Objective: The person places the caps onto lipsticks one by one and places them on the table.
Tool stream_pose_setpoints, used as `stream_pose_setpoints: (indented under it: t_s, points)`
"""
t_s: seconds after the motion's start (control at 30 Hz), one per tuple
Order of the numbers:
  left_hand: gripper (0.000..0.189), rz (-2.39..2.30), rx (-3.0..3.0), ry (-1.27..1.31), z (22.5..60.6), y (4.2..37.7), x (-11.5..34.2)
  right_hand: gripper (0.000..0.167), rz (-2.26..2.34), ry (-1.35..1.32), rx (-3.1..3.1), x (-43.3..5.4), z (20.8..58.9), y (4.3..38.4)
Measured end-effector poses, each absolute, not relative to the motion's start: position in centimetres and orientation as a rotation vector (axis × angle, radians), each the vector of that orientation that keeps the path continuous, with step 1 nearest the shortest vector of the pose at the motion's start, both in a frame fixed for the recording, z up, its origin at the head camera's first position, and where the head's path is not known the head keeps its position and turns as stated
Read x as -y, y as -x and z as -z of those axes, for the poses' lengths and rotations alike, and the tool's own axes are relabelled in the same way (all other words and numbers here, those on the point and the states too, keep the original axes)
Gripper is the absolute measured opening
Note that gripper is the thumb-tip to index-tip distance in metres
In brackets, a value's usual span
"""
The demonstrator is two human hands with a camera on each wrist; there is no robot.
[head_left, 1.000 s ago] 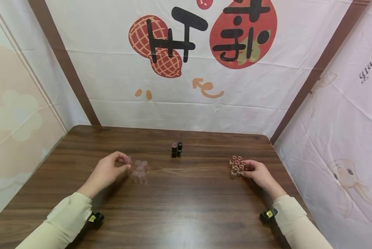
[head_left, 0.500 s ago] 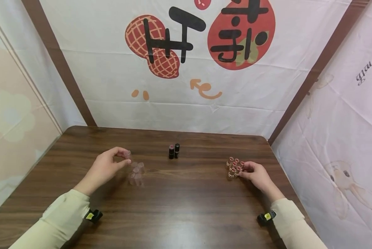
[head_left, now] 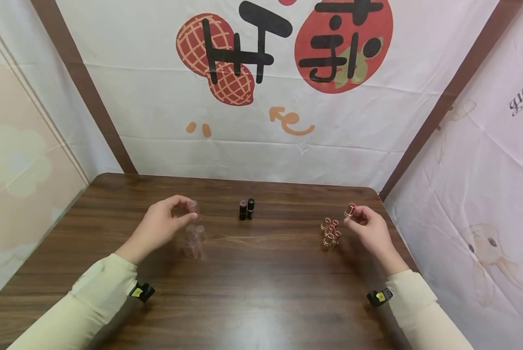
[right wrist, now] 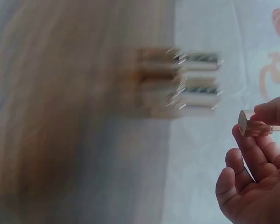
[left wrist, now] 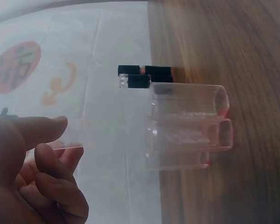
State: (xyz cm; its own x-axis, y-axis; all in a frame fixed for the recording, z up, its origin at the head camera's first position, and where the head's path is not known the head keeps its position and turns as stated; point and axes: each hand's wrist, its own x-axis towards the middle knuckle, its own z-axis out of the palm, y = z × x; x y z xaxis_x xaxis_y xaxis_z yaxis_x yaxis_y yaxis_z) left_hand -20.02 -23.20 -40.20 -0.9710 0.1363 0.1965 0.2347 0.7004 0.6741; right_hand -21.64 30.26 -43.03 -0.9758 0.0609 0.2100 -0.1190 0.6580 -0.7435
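In the head view my left hand (head_left: pixel 165 222) pinches a clear pinkish lipstick cap (head_left: pixel 193 208) between thumb and fingers, lifted off the table. Just below it stands a cluster of several similar clear caps (head_left: pixel 195 239); the left wrist view shows these caps (left wrist: pixel 189 133) close up, packed together. On the right, my right hand (head_left: pixel 372 232) holds up a gold lipstick tube (head_left: pixel 350 210) with a red top. Its gold base (right wrist: pixel 253 125) shows between thumb and fingers in the right wrist view. Several more gold lipstick tubes (head_left: pixel 330 234) stand upright beside that hand, blurred in the right wrist view.
Two black lipstick tubes (head_left: pixel 246 210) stand close together at the table's back middle. The brown wooden table (head_left: pixel 261 277) ends at a printed white cloth wall (head_left: pixel 261 163) behind, with more cloth at both sides.
My right hand has lifted one gold lipstick tube up and away from its group. My left hand has raised the clear cap above the other caps and brought it slightly right.
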Motion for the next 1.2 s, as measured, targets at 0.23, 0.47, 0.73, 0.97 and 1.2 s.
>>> stream_pose_setpoints:
  t_s: [0.23,0.47,0.73,0.97,1.2]
  points:
    - [0.027,1.137,2.764,0.318,38.8,19.8,22.5,0.025,-1.305,-0.144,2.591,-27.7,41.3,21.4]
    - [0.027,1.144,2.714,0.373,37.8,19.6,21.6,0.027,-1.392,-0.181,2.574,-24.9,41.0,21.2]
    - [0.028,1.190,2.683,0.417,35.9,19.6,20.0,0.023,-1.401,-0.297,2.564,-21.3,41.2,21.0]
    - [0.026,1.241,2.635,0.485,35.5,19.0,18.2,0.019,-1.330,-0.417,2.618,-17.9,42.2,20.7]
    - [0.028,1.309,2.586,0.567,35.2,18.7,16.3,0.017,-1.339,-0.533,2.644,-14.6,42.7,20.6]
